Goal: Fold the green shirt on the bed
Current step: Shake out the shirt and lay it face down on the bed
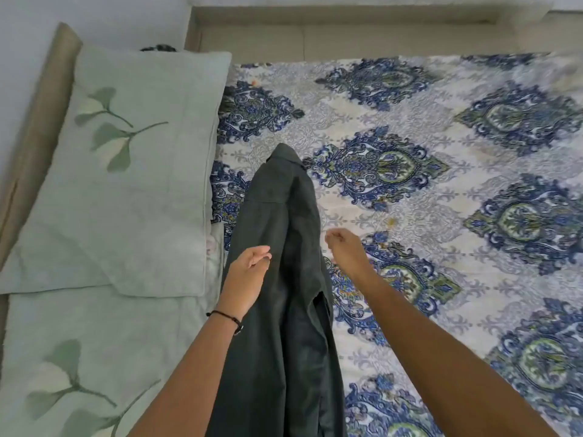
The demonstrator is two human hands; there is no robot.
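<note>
We are looking down at a bed (394, 200) covered by a white sheet printed with blue and green medallions. A dark green shirt (280, 279) is lying along the bed in a long narrow strip, its sides already folded inward, its collar end pointing away from us and its lower end running out of view at the bottom edge. Just left of the shirt, a pale green pillow (132, 171) with a leaf print is resting on the bed, and a second one (79, 357) is sitting nearer to us, partly tucked under the first.

Our left hand (249, 269) is hovering over the shirt's left edge, its fingers loosely curled and a little apart, gripping nothing; we cannot tell whether they are brushing the cloth. A thin dark bracelet (225, 320) is circling that wrist. Our right hand (347, 247) is hanging just right of the shirt, over the sheet, its fingers bunched loosely together and holding nothing. Both forearms are reaching in from the bottom, one on each side of the shirt.
</note>
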